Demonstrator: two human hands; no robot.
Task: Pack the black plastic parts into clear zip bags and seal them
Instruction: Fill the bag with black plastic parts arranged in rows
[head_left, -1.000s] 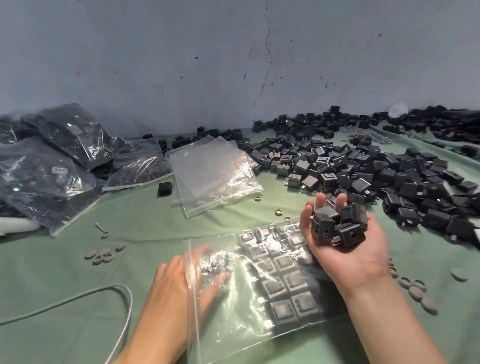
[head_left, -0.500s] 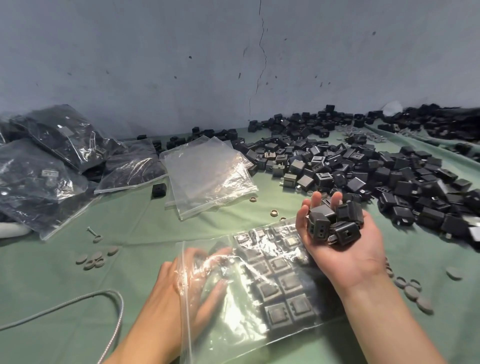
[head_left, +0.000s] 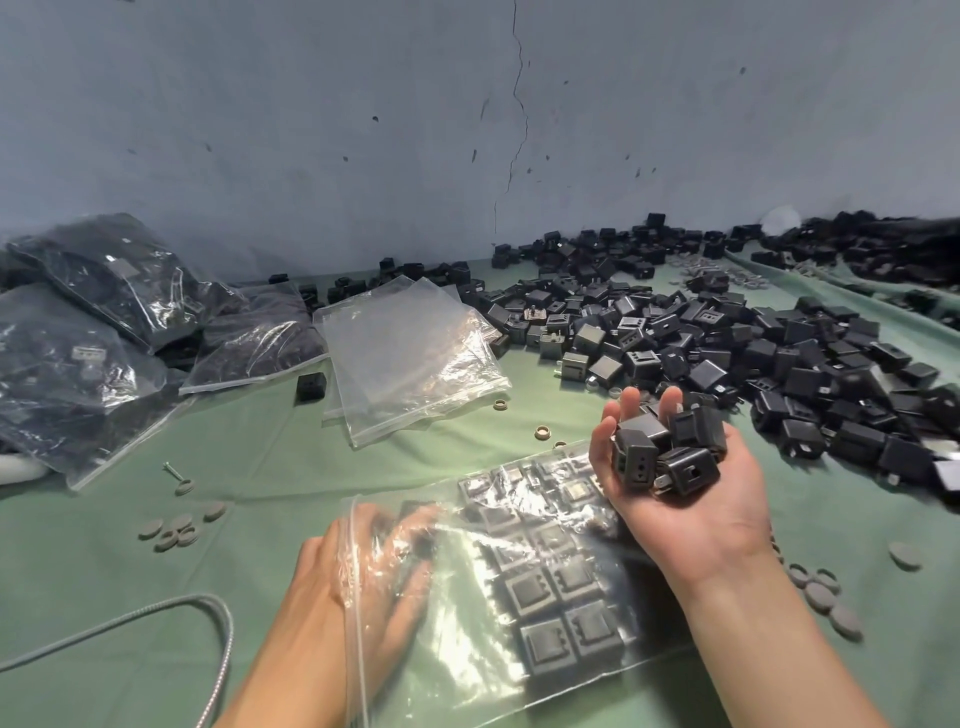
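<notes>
At the far left lie the filled bags (head_left: 78, 338), dark with parts, and past them in the middle is the stack of empty zip bags (head_left: 410, 358). Near me, my left hand (head_left: 363, 582) is inside the mouth of the clear zip bag (head_left: 519, 675), palm down and fingers straight and spread, gripping nothing and only propping the film open. Deeper in the bag, to the right, the packed parts (head_left: 561, 613) lie flat in neat rows on the green cloth (head_left: 130, 597).

My right hand (head_left: 691, 519) is palm up just over the bag's far right corner, fingers cupped round a handful of black parts (head_left: 665, 452). The loose pile (head_left: 779, 364) spreads out behind it to the far right.

To do this well, I judge I should bring the handful round to the opening my left hand keeps wide. I should feed the pieces in a few at a time, so they don't snag the zip strip or upset the rows.

Against a second ago, little has changed. The right hand carries the same handful in much the same place. The left is still within the mouth, its fingers now seeming flatter and more spread.
</notes>
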